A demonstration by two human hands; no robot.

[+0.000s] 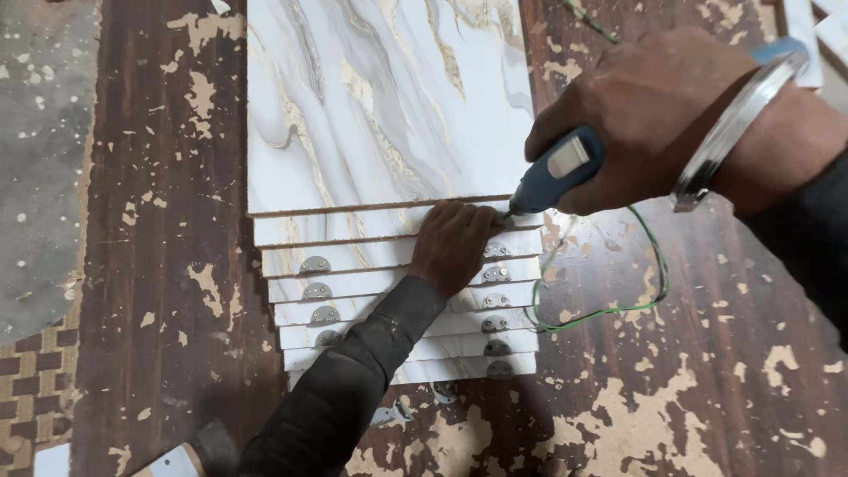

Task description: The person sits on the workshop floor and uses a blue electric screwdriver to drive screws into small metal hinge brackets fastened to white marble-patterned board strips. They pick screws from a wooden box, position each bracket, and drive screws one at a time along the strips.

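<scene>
Nearest to you, the worn dark wood desk [707, 353] shows pale patches where its finish has flaked off, and a thin green wire [618, 307] loops across it just right of the stack of marble-patterned panels [397, 265]. That stack is stepped, each white and gold-veined board set back from the one beneath, so a strip of every board shows, and each strip carries small grey metal brackets [315, 265] near its left and right ends. Your left hand [455, 243], in a dark sleeve, lies across the upper steps of the stack, fingers pressed down flat on the boards beside the right-hand column of brackets; it grips nothing. Just above and to the right of that hand, your right hand [654, 124] is clenched around a blue and grey power driver [556, 172], whose tip meets the stack close to your left fingertips. A metal bangle [738, 124] sits on that wrist. Beyond the hands, the large top panel [380, 106] of the stack lies bare, with its brown edge facing you. Left of the stack the desk runs open to its edge, past which a grey speckled floor [40, 159] shows.
</scene>
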